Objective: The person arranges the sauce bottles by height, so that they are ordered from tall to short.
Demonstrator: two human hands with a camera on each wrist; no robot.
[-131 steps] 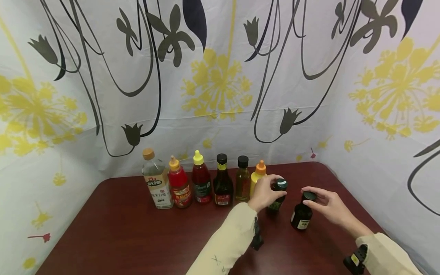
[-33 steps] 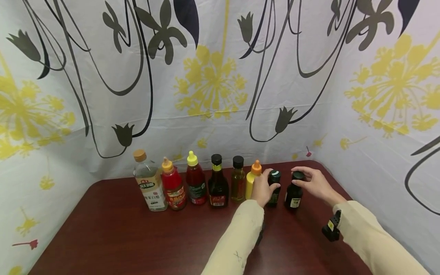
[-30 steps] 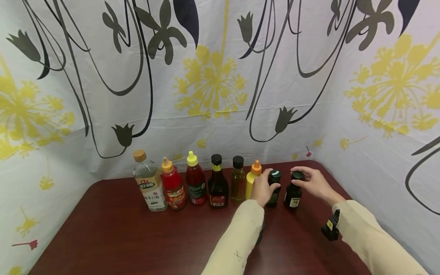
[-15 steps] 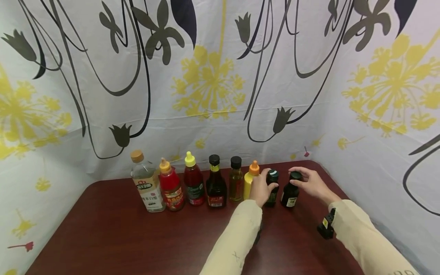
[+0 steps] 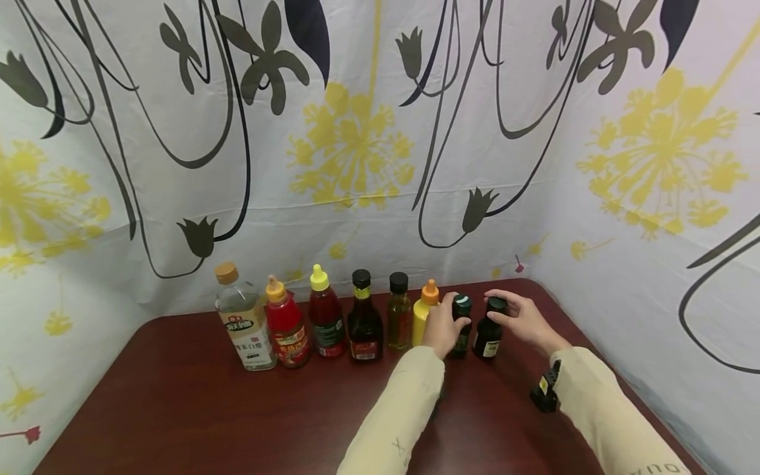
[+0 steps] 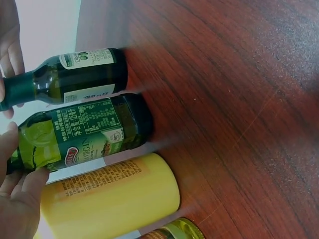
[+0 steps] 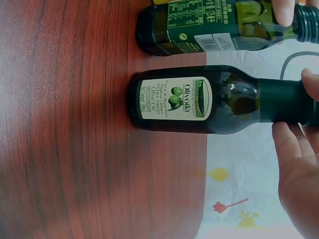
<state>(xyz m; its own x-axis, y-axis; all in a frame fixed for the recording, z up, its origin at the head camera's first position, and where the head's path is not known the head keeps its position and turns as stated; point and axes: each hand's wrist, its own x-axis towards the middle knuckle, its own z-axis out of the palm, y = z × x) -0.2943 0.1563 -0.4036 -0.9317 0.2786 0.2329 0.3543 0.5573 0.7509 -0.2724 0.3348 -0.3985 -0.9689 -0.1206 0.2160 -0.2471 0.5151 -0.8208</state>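
My left hand [image 5: 441,326] pinches the neck of a green olive oil bottle [image 6: 89,130] between thumb and fingers; it stands on the table beside a yellow squeeze bottle [image 5: 421,318]. To its right, my right hand [image 5: 522,319] grips the dark green neck of a second olive oil bottle [image 7: 172,100], labelled Olivoila. Both bottles stand upright with a narrow gap between them. In the left wrist view, the left thumb and fingertips wrap the green bottle's shoulder, and the yellow bottle lies close against that hand.
Leftward along the back runs a row of bottles: a small oil bottle [image 5: 400,313], a dark sauce bottle [image 5: 365,323], two red squeeze bottles [image 5: 326,318] [image 5: 287,330], and a clear vinegar bottle [image 5: 246,323]. A patterned cloth [image 5: 332,145] hangs behind the dark red table [image 5: 225,422].
Both olive oil bottles have gone back into line with the row, the right one moving farther and closer to its neighbour. Over the last second, the view shifts slightly while both grips stay.
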